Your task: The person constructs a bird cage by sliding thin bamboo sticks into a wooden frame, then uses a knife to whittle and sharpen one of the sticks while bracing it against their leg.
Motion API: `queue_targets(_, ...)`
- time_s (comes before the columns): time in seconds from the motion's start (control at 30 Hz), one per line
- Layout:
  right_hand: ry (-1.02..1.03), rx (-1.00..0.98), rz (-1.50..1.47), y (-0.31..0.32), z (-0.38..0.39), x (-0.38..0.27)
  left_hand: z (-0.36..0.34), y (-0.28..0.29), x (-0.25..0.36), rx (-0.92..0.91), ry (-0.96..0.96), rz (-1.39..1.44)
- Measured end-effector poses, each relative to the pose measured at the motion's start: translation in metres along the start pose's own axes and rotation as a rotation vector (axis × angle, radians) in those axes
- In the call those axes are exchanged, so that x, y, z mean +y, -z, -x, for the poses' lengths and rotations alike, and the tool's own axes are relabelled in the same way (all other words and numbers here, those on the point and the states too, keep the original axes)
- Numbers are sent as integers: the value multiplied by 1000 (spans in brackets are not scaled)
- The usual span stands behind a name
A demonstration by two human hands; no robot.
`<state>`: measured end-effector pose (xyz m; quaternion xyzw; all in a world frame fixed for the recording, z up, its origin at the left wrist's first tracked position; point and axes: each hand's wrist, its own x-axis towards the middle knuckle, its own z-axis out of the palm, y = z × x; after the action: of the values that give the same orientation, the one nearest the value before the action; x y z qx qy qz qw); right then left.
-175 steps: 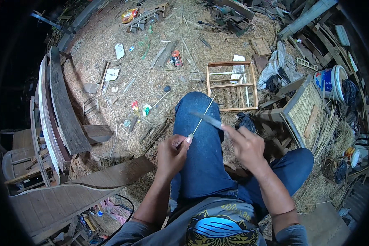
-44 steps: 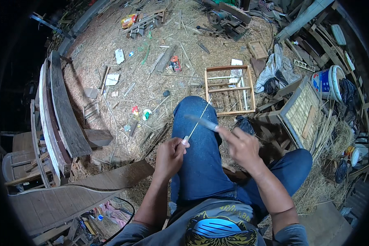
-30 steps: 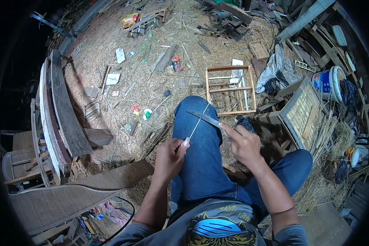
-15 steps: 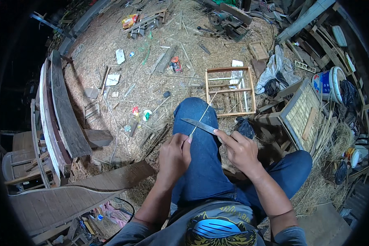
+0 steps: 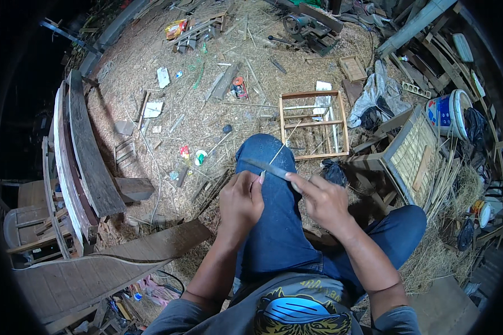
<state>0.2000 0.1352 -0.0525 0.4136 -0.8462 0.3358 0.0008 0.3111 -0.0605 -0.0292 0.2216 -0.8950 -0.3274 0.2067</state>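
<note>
My left hand is closed in a pinch on the near end of a thin pale strip, which looks like split bamboo. The strip slants up and away to the right over my raised, jean-covered knee. In my right hand is a knife, its handle hidden in the fingers and the index finger stretched forward along it. The blade points left and crosses the strip just beyond my left fingertips. From this angle I cannot tell how firmly the edge touches the strip.
A small wooden frame stands beyond my knee. To the right are a slatted panel, a bundle of thin strips and a white-blue bucket. Curved boards stand at left; a brown plank lies near my left arm. Shavings cover the ground.
My right hand and the knife have shifted slightly left and toward me along the strip. My left hand has moved a little up and to the right, so the two are closer.
</note>
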Motion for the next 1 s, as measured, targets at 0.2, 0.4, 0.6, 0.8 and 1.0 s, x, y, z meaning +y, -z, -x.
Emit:
queue_targets(0.2, -21, -3, -26, -3, 4, -1, 0, 3, -1, -15, -29, -19)
queue_targets(0.4, -31, -7, -85, -6, 9, -6, 1, 2, 2, -15, 18, 28)
queue_targets(0.6, -22, 18, -36, -3, 10, -7, 3, 3, 1, -8, 22, 18)
queue_targets(0.8, -94, 72, 6, -8, 13, 8, 5, 3, 1, -16, 43, 37)
queue_targets(1.0, -43, 51, -16, -7, 14, 2, 7, 3, -1, -4, 28, 19)
